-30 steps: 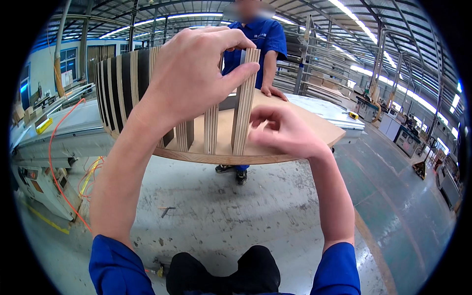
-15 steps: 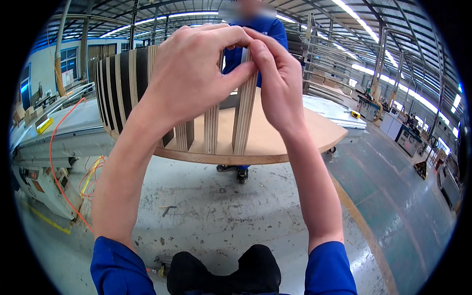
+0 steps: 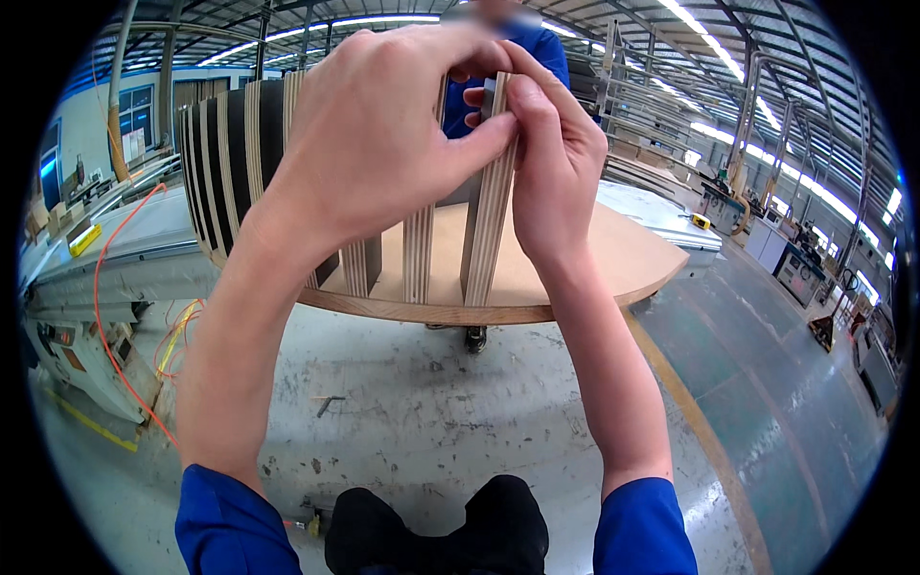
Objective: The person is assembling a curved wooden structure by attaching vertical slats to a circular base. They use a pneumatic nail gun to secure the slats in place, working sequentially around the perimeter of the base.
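Note:
A dark-faced plywood slat point(image 3: 487, 230) with striped layered edges stands upright on a tan, curved-edged board point(image 3: 585, 264). My left hand point(image 3: 369, 139) arches over its upper end, with the thumb pressed against the striped edge and the other fingers partly hidden behind. On the slat's right side, my right hand point(image 3: 558, 168) pinches near the top, thumb toward me. To the left stand another upright slat point(image 3: 417, 254) and a shorter-looking one point(image 3: 359, 266), their tops hidden by my left hand. Farther left, several more slats point(image 3: 226, 163) form a close curved row.
A person in blue clothing point(image 3: 556, 62) stands beyond the board. Long machine tables point(image 3: 144, 230) extend on the left, with a red hose point(image 3: 101, 287) hanging down. A yellow tool point(image 3: 701, 221) lies on the right table. Debris point(image 3: 329, 404) is on the floor.
The slat and both hands sit slightly farther right in view. My left fingers have lifted a little off the slat's top, so its upper end now shows.

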`<state>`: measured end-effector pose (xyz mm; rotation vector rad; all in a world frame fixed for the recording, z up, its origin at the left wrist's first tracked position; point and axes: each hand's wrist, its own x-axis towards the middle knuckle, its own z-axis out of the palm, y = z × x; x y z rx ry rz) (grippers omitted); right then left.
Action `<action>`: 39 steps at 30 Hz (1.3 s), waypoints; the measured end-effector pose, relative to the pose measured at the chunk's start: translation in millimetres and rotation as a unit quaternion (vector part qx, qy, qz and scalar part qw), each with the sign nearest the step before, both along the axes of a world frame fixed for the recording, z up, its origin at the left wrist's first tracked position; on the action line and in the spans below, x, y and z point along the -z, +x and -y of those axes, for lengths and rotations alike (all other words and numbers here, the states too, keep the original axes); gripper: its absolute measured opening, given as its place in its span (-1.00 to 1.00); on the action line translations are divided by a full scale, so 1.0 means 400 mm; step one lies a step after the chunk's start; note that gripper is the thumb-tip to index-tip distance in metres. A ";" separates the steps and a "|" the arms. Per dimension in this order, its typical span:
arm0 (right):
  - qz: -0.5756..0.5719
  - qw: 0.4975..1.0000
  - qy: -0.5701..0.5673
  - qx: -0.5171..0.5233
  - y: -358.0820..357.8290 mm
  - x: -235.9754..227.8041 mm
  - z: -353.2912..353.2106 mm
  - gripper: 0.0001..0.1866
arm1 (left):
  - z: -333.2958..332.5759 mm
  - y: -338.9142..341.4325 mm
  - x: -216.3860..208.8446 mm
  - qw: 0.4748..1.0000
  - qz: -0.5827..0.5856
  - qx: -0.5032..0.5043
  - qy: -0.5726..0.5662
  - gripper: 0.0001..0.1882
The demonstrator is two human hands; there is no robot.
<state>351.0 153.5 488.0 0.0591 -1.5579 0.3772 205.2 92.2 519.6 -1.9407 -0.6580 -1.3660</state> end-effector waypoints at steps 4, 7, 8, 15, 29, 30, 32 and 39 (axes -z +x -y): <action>-0.033 0.999 -0.001 -0.041 -0.010 -0.001 -0.008 -0.67 | -0.019 -0.006 0.002 0.997 0.016 0.068 0.019 -0.66; -0.034 0.998 0.001 -0.044 -0.006 0.000 -0.004 -0.68 | -0.001 -0.011 0.006 1.000 -0.010 0.021 0.010 -0.65; -0.034 0.999 0.004 -0.041 -0.005 0.000 -0.003 -0.68 | 0.002 -0.011 0.004 1.000 -0.018 0.012 0.008 -0.65; -0.034 0.998 -0.007 -0.061 -0.006 -0.001 -0.003 -0.69 | 0.009 -0.019 -0.001 0.999 -0.045 -0.023 0.012 -0.62; -0.059 0.995 0.007 -0.077 -0.020 -0.005 -0.005 -0.76 | 0.103 0.011 0.371 0.992 0.019 -0.017 0.125 -0.64; -0.054 0.996 0.007 -0.070 -0.014 -0.003 -0.009 -0.76 | 0.092 0.022 0.410 0.994 0.009 -0.033 0.105 -0.60; -0.045 0.997 0.001 -0.066 -0.012 0.000 -0.008 -0.76 | 0.078 0.045 0.436 0.992 0.022 -0.084 0.091 -0.58; -0.056 0.996 -0.001 -0.065 -0.012 -0.002 -0.007 -0.76 | 0.029 0.056 0.444 0.985 0.022 -0.139 0.099 -0.49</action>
